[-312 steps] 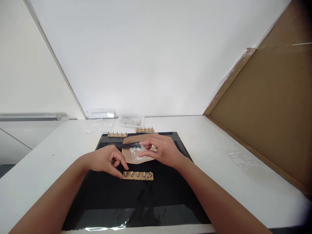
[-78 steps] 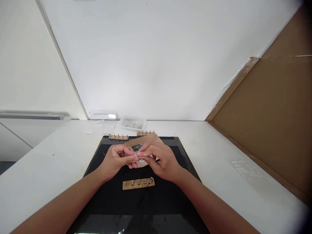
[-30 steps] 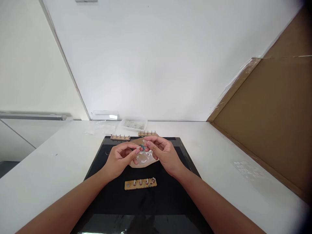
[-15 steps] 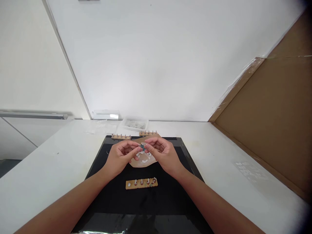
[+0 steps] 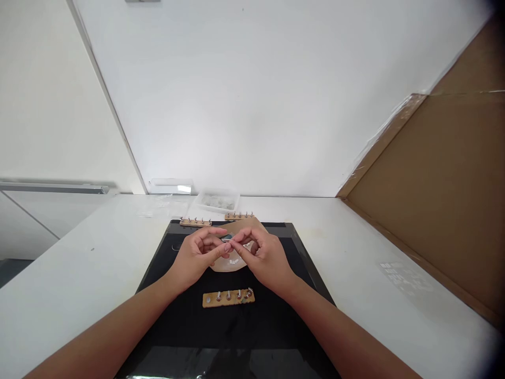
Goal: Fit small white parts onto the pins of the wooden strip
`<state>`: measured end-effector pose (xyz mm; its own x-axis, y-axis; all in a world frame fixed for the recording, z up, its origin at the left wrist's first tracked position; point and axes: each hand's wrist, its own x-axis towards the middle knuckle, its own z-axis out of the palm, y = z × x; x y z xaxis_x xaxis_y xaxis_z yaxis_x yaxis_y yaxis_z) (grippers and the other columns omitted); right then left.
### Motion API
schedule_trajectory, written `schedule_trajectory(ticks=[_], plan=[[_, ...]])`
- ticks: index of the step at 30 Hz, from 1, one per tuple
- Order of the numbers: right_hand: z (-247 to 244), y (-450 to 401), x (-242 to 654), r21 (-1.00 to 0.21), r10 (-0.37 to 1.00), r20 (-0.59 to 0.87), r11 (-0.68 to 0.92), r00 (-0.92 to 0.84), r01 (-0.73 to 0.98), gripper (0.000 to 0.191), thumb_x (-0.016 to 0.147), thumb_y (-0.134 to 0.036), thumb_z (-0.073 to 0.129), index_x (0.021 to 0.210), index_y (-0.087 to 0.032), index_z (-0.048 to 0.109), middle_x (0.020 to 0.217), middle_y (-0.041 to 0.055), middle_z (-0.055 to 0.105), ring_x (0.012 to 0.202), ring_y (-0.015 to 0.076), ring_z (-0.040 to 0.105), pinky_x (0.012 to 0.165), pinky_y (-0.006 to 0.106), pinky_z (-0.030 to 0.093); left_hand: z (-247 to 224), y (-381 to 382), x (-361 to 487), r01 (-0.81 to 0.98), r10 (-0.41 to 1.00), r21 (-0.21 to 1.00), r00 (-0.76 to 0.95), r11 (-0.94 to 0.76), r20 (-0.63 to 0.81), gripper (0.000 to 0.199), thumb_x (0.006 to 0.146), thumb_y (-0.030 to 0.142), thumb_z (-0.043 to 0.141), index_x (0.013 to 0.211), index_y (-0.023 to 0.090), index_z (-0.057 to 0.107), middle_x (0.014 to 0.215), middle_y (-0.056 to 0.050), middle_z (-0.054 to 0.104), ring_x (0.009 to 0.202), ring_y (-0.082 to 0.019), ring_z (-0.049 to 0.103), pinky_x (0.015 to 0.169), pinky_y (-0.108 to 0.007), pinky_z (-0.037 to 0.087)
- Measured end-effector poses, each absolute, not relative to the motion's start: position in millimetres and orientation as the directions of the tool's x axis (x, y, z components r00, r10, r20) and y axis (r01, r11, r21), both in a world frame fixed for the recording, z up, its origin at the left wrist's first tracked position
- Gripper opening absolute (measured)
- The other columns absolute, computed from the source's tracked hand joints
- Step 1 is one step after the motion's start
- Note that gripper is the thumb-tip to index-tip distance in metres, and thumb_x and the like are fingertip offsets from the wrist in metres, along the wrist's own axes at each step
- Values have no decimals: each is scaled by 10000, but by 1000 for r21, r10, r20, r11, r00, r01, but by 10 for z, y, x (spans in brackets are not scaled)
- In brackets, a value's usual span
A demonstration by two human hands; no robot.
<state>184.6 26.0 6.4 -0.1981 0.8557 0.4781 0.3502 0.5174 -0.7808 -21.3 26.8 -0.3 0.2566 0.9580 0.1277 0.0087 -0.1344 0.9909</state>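
My left hand [image 5: 200, 253] and my right hand [image 5: 265, 255] meet at the fingertips above a light brown sheet [image 5: 245, 226]. Between their pinched fingers is a small dark green and whitish piece [image 5: 227, 238], mostly hidden by the fingers. Small white pieces [image 5: 234, 261] lie on the sheet below the hands. Nearer to me, a wooden strip [image 5: 228, 298] rests on the black mat [image 5: 236, 331]. It carries a row of small metal posts with white tips and a flat round disc at its left end.
Behind the mat, a clear plastic box [image 5: 218, 201] holds small pale items. Two wooden strips with metal pins, a left one [image 5: 195, 223] and a right one [image 5: 239, 216], lie at the mat's far edge. Cardboard [image 5: 442, 184] stands at the right.
My fingertips have come together, and the green piece between them is more covered and turned. The view has shifted very slightly.
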Motion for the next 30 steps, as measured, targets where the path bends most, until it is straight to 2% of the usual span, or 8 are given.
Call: schedule_trajectory(ticks=[4, 6, 12, 16, 22, 24, 27, 30], plan=[[80, 250, 1864, -777, 851, 474, 525, -227, 348, 363, 979, -313, 684, 765, -250, 398, 937, 3, 813, 647, 150, 688, 546, 279, 454, -7, 281, -222, 13, 952, 991, 281, -132, 123, 474, 878, 436, 829, 1258, 178, 709, 866, -76, 795, 848, -206, 760, 566, -195, 507], [92, 253, 1877, -761, 834, 489, 551, -255, 343, 386, 990, -301, 670, 765, -251, 361, 948, 7, 815, 666, 151, 691, 548, 271, 448, 0, 284, -223, 19, 948, 990, 289, -143, 131, 440, 868, 427, 839, 1220, 181, 745, 878, -78, 805, 851, -205, 767, 570, -195, 512], [80, 286, 1928, -622, 754, 574, 656, -320, 429, 197, 999, -267, 662, 859, -243, 525, 977, -5, 796, 661, 139, 649, 613, 282, 463, 12, 272, -221, 40, 956, 992, 275, -122, 106, 379, 850, 425, 853, 1129, 173, 801, 965, -114, 837, 921, -256, 804, 545, -205, 519], [48, 305, 1944, -595, 749, 572, 660, -336, 459, 61, 1016, -300, 644, 977, -254, 637, 976, 19, 779, 705, 162, 673, 647, 305, 497, 14, 274, -223, 15, 964, 998, 261, -60, 54, 404, 827, 433, 873, 1123, 168, 804, 988, -127, 842, 931, -287, 817, 534, -213, 515], [45, 300, 1920, -682, 794, 529, 608, -300, 406, 129, 1007, -379, 651, 1052, -263, 683, 994, 51, 769, 772, 194, 712, 620, 322, 527, 4, 296, -242, -24, 963, 999, 269, -27, 33, 412, 825, 423, 877, 1140, 167, 806, 1004, -134, 841, 970, -311, 814, 547, -233, 524], [48, 297, 1900, -752, 826, 488, 562, -281, 344, 140, 995, -389, 666, 1048, -260, 671, 1004, 54, 766, 781, 192, 719, 587, 306, 518, -2, 304, -248, -28, 965, 999, 259, -33, 39, 389, 823, 413, 882, 1120, 172, 811, 1013, -131, 841, 978, -300, 812, 557, -223, 522], [42, 295, 1871, -856, 868, 415, 474, -272, 206, 177, 982, -394, 684, 1068, -256, 614, 1060, 62, 760, 909, 212, 743, 566, 277, 508, -1, 312, -246, -46, 974, 997, 216, -58, 67, 348, 800, 401, 899, 1049, 171, 821, 985, -122, 842, 970, -294, 809, 552, -219, 515], [29, 289, 1852, -893, 884, 361, 419, -298, 161, 217, 971, -422, 698, 1078, -251, 617, 1098, 72, 750, 981, 221, 734, 559, 262, 500, 9, 309, -238, -56, 980, 994, 168, -96, 104, 326, 781, 402, 910, 982, 159, 825, 962, -120, 840, 949, -294, 805, 533, -222, 508]])
